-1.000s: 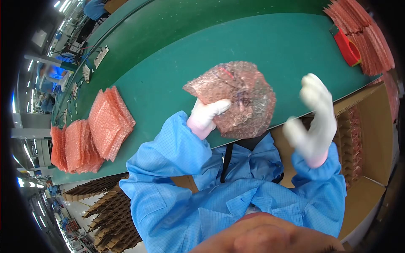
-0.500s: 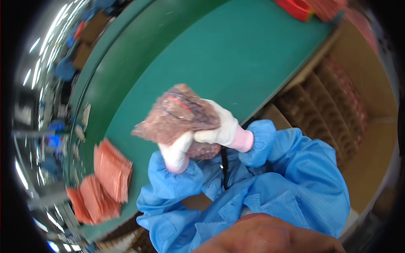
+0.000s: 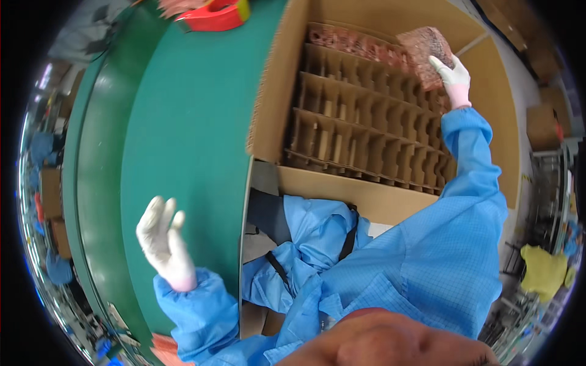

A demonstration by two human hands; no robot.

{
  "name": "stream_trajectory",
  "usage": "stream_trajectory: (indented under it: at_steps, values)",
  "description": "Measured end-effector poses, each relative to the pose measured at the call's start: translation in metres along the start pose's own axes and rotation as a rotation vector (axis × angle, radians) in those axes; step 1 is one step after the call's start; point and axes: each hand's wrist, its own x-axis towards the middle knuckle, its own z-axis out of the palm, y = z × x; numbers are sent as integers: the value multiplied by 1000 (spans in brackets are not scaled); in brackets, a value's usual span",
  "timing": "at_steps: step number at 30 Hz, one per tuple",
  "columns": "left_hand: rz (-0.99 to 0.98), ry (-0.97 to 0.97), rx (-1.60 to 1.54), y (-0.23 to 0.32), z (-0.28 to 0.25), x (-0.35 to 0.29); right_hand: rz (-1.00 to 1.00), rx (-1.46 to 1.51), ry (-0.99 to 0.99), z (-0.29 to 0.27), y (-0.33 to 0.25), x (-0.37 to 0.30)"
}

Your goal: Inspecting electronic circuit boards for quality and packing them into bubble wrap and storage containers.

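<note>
Packet: while the right hand (image 3: 455, 76) grips its near edge, the pink bubble-wrap packet (image 3: 426, 52) is over the far right part of the box (image 3: 488, 122); whether it touches what lies below, cannot tell.
Right hand: white glove, grasping the packet, thumb on the upper side; other fingers mostly hidden; arm stretched across the box.
Left hand (image 3: 168, 241): white glove, released, fingers up and slightly parted, raised over the bench (image 3: 189, 122), well apart from the packet.
Box: brown, flaps up, beside the bench; inside, a cardboard divider (image 3: 342, 122) in notched rows.
Far row: pink wrap (image 3: 351, 44) along the divider's far side; nearer rows show bare card.
Bench: green; red dispenser (image 3: 213, 18) at its far end, pink bags (image 3: 168, 352) at the near left, partly cut off.
Sleeves: light blue, both arms.
</note>
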Motion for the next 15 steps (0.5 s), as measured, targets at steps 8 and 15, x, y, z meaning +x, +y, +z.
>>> stream_trajectory:
  at_steps: [8,15]
  values:
    - [-63,23,90,-2,0,20,253,-681,-583,-38,165,55]
    - [-162,-55,115,14,13,7,-15,-1072,-770,19,200,117]
